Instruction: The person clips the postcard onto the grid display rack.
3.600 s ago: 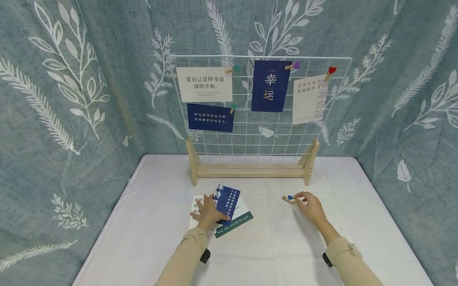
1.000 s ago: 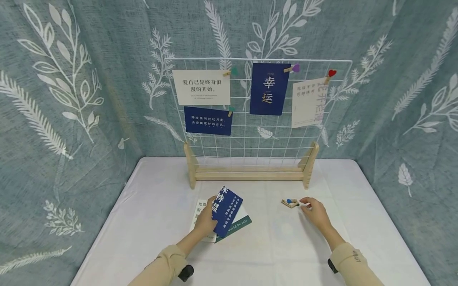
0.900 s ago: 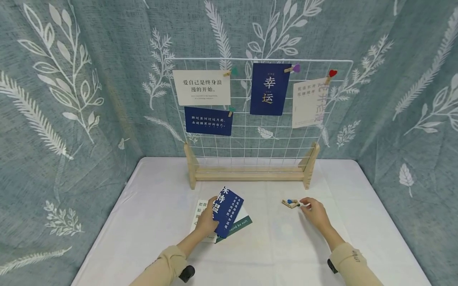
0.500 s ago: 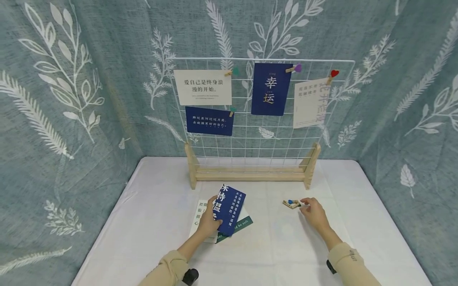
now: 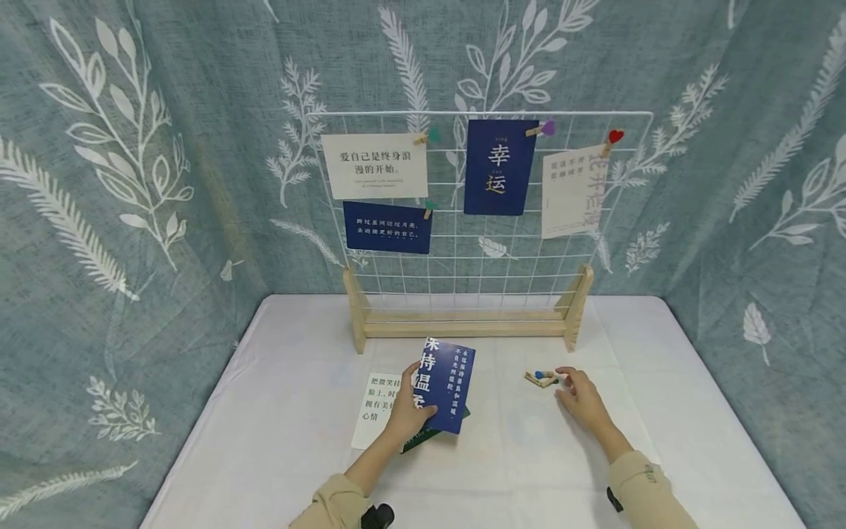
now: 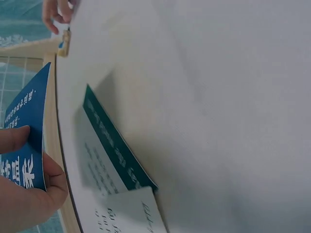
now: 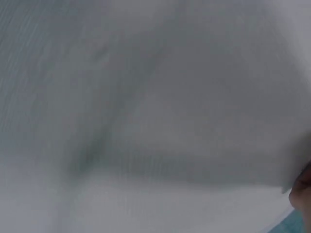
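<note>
A dark blue postcard with white lettering is held up in my left hand, thumb on its front and fingers behind. The left wrist view shows this blue card raised off the table. Below it lie a white card with green lettering and a green-edged card, partly overlapped. At the right, my right hand is low over the table, thumb and fingertips together on a small clothespin with a dark green tip. Just left of it lie wooden clothespins, one with a blue heart.
A white wire grid stands in a wooden base at the back. Two blue and two white cards hang on it from heart clothespins, including a red one. Leaf-patterned curtains surround the white table.
My left hand first lay over the cards, then gripped the blue postcard, lifted it and moved right. The right hand has drawn slightly right from the loose clothespins.
</note>
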{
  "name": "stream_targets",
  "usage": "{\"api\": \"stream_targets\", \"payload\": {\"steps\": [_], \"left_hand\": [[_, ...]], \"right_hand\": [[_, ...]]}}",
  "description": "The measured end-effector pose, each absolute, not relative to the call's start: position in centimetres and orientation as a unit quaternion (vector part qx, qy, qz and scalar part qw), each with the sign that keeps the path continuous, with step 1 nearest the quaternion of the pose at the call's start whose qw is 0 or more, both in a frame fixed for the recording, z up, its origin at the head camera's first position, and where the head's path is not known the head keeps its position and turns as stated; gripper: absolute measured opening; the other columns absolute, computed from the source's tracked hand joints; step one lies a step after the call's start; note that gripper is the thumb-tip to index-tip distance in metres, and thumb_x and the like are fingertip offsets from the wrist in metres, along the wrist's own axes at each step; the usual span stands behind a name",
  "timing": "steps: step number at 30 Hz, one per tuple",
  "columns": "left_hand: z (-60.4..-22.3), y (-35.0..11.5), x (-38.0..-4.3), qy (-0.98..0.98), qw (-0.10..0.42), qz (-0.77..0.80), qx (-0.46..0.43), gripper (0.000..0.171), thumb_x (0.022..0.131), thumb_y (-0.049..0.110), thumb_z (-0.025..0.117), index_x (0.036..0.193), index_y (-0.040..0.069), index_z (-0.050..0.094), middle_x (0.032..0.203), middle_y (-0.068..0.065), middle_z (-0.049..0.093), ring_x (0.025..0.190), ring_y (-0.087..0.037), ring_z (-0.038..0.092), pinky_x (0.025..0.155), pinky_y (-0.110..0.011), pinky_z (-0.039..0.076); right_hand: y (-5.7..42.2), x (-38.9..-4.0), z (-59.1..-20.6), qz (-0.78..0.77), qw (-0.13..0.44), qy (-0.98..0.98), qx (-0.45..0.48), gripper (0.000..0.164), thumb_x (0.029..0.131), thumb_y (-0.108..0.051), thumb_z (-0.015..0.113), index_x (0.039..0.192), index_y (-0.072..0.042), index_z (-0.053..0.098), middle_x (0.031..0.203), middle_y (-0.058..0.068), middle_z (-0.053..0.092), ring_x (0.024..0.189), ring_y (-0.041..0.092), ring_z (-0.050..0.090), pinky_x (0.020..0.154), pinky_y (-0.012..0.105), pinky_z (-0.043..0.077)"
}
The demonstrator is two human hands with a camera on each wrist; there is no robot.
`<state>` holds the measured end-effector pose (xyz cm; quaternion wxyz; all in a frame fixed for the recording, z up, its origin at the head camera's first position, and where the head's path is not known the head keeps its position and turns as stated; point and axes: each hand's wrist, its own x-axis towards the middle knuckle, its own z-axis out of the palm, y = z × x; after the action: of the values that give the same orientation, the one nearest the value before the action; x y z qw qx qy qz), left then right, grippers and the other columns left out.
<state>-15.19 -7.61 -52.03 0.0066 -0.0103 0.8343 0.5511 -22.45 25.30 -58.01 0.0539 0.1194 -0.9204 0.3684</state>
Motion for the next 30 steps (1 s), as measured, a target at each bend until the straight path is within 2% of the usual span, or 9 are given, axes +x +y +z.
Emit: {"api": "stream_targets", "payload": {"steps": [3,7,15,23,26,30], "left_hand": [[-51.8,-7.2,-15.2,0.83,0.004,0.558,0.001,0.081,0.079,-0.008,0.063,0.145,0.005,0.017,0.132,-0.031,0.042,0.115,-0.048,0.05,0.095,-0.057,0.045],[-51.7,-7.0,-15.2,0.816,-0.015,0.577,-0.001,0.08,0.081,-0.008,0.062,0.146,0.008,0.017,0.13,-0.03,0.047,0.114,-0.046,0.053,0.093,-0.053,0.048],[-50.9,-7.9,-15.6,0.793,-0.082,0.603,-0.006,0.08,0.083,-0.005,0.062,0.146,0.012,0.016,0.117,-0.026,0.056,0.104,-0.042,0.06,0.088,-0.046,0.054],[-49.9,-9.0,-15.9,0.772,-0.09,0.63,0.006,0.08,0.086,-0.004,0.06,0.148,0.014,0.013,0.124,-0.027,0.054,0.109,-0.043,0.059,0.092,-0.046,0.052],[-49.8,-9.1,-15.9,0.771,-0.09,0.63,-0.003,0.08,0.086,-0.004,0.06,0.148,0.015,0.013,0.124,-0.027,0.054,0.109,-0.043,0.059,0.092,-0.047,0.051],[-49.7,-9.3,-15.9,0.773,-0.092,0.627,-0.018,0.08,0.086,-0.002,0.061,0.148,0.014,0.013,0.124,-0.026,0.054,0.11,-0.043,0.059,0.094,-0.049,0.05]], "right_hand": [[25.1,-22.6,-58.5,0.356,0.071,-0.924,0.116,0.028,0.084,0.007,0.056,0.112,0.005,0.053,0.08,0.009,0.047,0.07,0.016,0.042,0.061,0.027,0.037],[24.9,-22.7,-58.6,0.345,0.056,-0.933,0.087,0.024,0.088,0.003,0.051,0.111,0.0,0.052,0.079,0.009,0.045,0.067,0.017,0.041,0.057,0.026,0.033],[24.9,-22.4,-57.9,0.315,0.012,-0.946,0.075,0.026,0.091,-0.003,0.053,0.117,-0.005,0.053,0.087,0.012,0.048,0.074,0.022,0.047,0.056,0.027,0.037],[25.0,-22.6,-57.9,0.3,0.011,-0.95,0.084,0.021,0.091,-0.005,0.056,0.112,-0.006,0.052,0.088,0.013,0.049,0.075,0.023,0.048,0.056,0.028,0.04],[25.1,-22.7,-58.0,0.303,0.015,-0.949,0.086,0.014,0.091,-0.008,0.058,0.104,-0.005,0.052,0.089,0.015,0.051,0.078,0.026,0.052,0.059,0.033,0.045],[25.0,-22.7,-57.9,0.311,0.018,-0.946,0.094,0.01,0.092,-0.01,0.057,0.097,-0.003,0.053,0.094,0.02,0.054,0.087,0.034,0.057,0.071,0.045,0.052]]}}
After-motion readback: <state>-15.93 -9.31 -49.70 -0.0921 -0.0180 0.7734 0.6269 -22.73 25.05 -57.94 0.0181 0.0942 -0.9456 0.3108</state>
